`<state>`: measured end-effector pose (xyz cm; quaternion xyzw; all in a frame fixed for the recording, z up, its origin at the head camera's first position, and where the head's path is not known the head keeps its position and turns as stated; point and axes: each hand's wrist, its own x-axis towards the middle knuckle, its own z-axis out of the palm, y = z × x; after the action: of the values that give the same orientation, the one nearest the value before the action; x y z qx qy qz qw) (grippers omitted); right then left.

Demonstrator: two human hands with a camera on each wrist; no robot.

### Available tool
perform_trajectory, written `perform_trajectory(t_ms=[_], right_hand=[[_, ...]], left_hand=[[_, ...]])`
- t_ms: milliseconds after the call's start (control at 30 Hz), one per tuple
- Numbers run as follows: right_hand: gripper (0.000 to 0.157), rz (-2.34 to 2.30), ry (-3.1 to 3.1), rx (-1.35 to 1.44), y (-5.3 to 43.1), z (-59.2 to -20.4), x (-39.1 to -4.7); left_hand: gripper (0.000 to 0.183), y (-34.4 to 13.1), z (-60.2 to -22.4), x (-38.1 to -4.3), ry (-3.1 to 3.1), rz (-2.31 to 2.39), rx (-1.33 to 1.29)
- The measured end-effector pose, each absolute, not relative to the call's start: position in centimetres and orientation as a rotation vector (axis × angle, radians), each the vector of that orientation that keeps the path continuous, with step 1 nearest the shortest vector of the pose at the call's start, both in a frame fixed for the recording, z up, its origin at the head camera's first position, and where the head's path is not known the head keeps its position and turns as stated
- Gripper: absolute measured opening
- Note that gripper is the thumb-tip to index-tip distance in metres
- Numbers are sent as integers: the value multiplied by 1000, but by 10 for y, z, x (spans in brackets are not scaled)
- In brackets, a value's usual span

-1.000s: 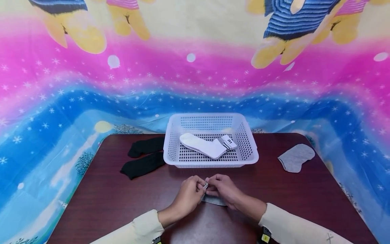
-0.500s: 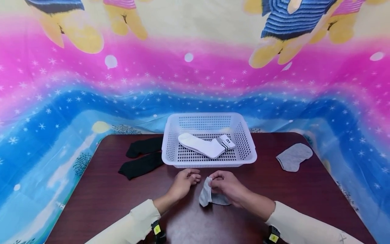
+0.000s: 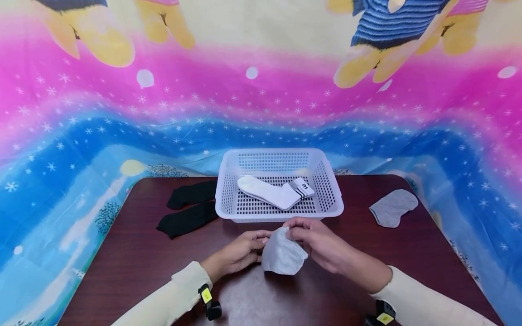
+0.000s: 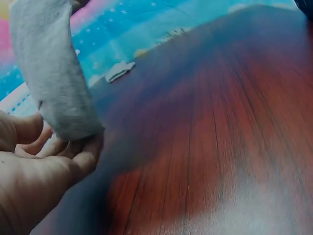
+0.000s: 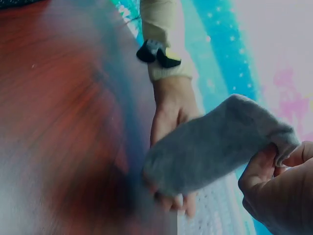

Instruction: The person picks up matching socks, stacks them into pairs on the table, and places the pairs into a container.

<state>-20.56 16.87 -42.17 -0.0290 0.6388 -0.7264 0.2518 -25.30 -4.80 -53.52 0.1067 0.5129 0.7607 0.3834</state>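
Note:
A grey ankle sock (image 3: 283, 254) hangs above the table in front of the basket. My right hand (image 3: 320, 240) pinches it by the cuff, and in the right wrist view the sock (image 5: 210, 147) stretches away from the thumb and fingers. Beside its toe end is my left hand (image 3: 238, 253), fingers loosely extended. In the left wrist view the left fingers (image 4: 88, 154) lie under the sock's lower end, with the thumb to one side; firm contact is hard to judge. Another grey sock (image 3: 394, 208) lies flat at the table's right.
Behind the hands stands a white perforated basket (image 3: 279, 217) holding white socks (image 3: 269, 192) with black stripes. Two black socks (image 3: 189, 219) lie left of it, partly behind its edge. A printed cloth (image 3: 261, 108) hangs around the dark wooden table (image 3: 163, 280).
The left hand let go of the grey sock, drew left, then came back beside its toe end. My right hand has lifted the sock off the table by its cuff.

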Motion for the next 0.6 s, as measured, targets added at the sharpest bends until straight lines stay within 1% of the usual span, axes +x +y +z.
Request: perform_trajectory(t_ms=[233, 333, 500, 600], right_hand=[[15, -1905, 1945, 50, 188, -437, -211], [17, -1856, 2026, 87, 199, -447, -211], [23, -1781, 2077, 103, 215, -466, -212], [26, -1740, 2097, 100, 221, -479, -214]], left_hand=[[29, -67, -532, -253, 1464, 1949, 209], [28, -76, -531, -251, 1555, 1924, 226], [23, -80, -531, -248, 1870, 1824, 360], [16, -76, -531, -246, 2144, 1730, 439]])
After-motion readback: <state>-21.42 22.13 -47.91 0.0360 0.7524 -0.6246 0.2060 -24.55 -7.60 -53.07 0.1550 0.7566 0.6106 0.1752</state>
